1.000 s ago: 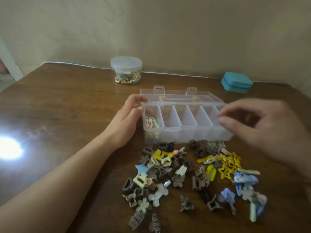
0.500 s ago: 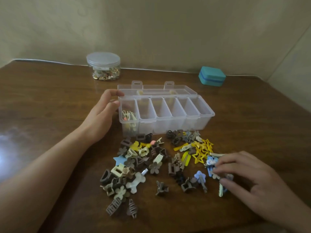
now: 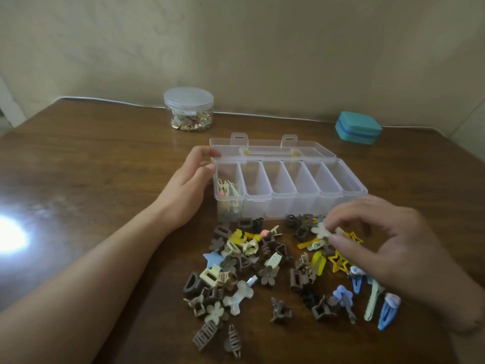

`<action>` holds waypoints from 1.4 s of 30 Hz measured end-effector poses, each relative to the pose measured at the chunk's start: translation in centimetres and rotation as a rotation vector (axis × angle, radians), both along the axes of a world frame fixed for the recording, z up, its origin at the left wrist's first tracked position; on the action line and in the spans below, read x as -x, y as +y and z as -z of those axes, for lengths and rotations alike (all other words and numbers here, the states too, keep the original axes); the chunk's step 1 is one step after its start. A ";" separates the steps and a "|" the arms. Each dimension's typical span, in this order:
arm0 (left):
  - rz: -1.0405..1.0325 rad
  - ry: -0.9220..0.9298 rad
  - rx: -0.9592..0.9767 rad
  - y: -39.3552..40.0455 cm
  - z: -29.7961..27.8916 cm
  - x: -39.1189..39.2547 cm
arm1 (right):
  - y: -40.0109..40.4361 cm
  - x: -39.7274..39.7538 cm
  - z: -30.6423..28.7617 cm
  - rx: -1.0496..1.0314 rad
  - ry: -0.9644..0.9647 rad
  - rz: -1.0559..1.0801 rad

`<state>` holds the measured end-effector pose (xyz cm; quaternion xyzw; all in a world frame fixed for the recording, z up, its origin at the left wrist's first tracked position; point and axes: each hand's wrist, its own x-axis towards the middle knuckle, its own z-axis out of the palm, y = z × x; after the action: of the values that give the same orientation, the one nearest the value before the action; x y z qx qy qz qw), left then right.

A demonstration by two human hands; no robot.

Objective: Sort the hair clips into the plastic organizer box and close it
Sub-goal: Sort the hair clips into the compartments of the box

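A clear plastic organizer box (image 3: 351, 177) stands open on the table, its lid (image 3: 309, 151) laid back behind it. Its row of compartments holds a few clips only in the leftmost one (image 3: 228, 190). My left hand (image 3: 186, 190) rests against the box's left end, fingers curled round the corner. A pile of hair clips (image 3: 252, 261), brown, cream, yellow and blue, lies in front of the box. My right hand (image 3: 388, 243) hovers over the pile's right side and pinches a cream flower-shaped clip (image 3: 320, 230) between thumb and fingertips.
A round clear jar (image 3: 189, 109) with small gold items stands at the back left. A teal case (image 3: 358, 128) sits at the back right. A bright light reflection (image 3: 10, 235) shows on the brown wooden table (image 3: 91, 166), which ends at the wall.
My right hand has come up from the blue clips at the pile's right edge toward the box, now pinching a cream flower clip. My left hand stays on the box.
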<state>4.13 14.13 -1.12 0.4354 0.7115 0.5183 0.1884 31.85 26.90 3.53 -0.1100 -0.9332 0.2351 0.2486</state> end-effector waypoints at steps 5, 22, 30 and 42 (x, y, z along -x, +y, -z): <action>0.006 -0.012 -0.017 -0.1 0.0 0.0 | -1.5 3.8 1.1 -0.185 -0.138 -0.008; 0.011 -0.001 -0.011 -0.1 0.0 0.0 | -1.8 7.1 -0.2 -0.356 -0.585 0.086; 0.024 -0.006 -0.012 -0.1 0.0 0.0 | -1.7 6.0 -0.7 -0.427 -0.476 0.089; 0.014 -0.016 0.008 -0.1 0.0 0.1 | -0.6 7.7 -2.5 0.022 0.115 0.150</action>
<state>4.00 14.08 -1.09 0.4356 0.7090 0.5175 0.1993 24.12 26.27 6.02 -0.1686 -0.9038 0.2322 0.3175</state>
